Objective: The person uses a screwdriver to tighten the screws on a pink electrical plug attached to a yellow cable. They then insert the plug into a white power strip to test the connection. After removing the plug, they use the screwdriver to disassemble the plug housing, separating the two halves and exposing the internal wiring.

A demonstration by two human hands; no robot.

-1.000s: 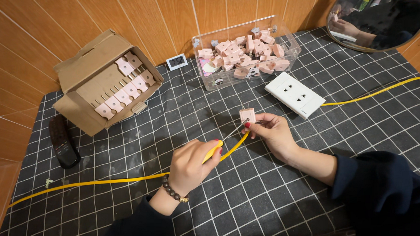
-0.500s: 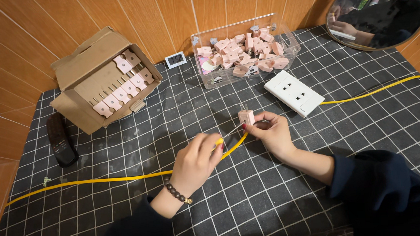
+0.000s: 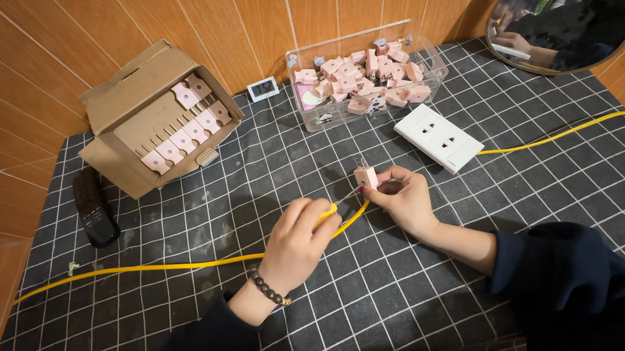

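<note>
The right hand (image 3: pixel 406 201) pinches a small pale pink plastic plug block with two thin metal prongs (image 3: pixel 365 176) between thumb and fingertips, prongs pointing up and away, just above the tabletop near the middle of the scene. The left hand (image 3: pixel 298 241) has its fingers curled and pressed together around the cut end of a smooth, round yellow cable (image 3: pixel 162 266), the tip showing at the knuckles just left of the pink block; whether cable and block touch is hard to make out, since the fingers cover the gap. A dark beaded bracelet (image 3: pixel 268 291) circles the left wrist, and both forearms wear dark sleeves cut off by the near edge. The cable runs left across the black cloth with a white grid pattern (image 3: pixel 402 291), slightly dusty in patches. To the right and a little farther lies a glossy white rectangular socket block (image 3: pixel 439 137), with a second yellow cable stretch (image 3: pixel 564 135) leaving it rightward. Beyond stands a clear plastic bin (image 3: pixel 338 115) heaped with similar pink blocks, its far side against the orange-brown tiled wall (image 3: pixel 61 46). A small white-framed digital display (image 3: pixel 263 89) leans just left of the bin. At far left an open corrugated cardboard box (image 3: pixel 136 85) lies tipped, holding rows of pink blocks in cardboard slots. A dark, oblong, handle-like tool (image 3: pixel 94 208) rests near it, details unclear. A round mirror (image 3: pixel 566 20) is cut off at the far right corner.
</note>
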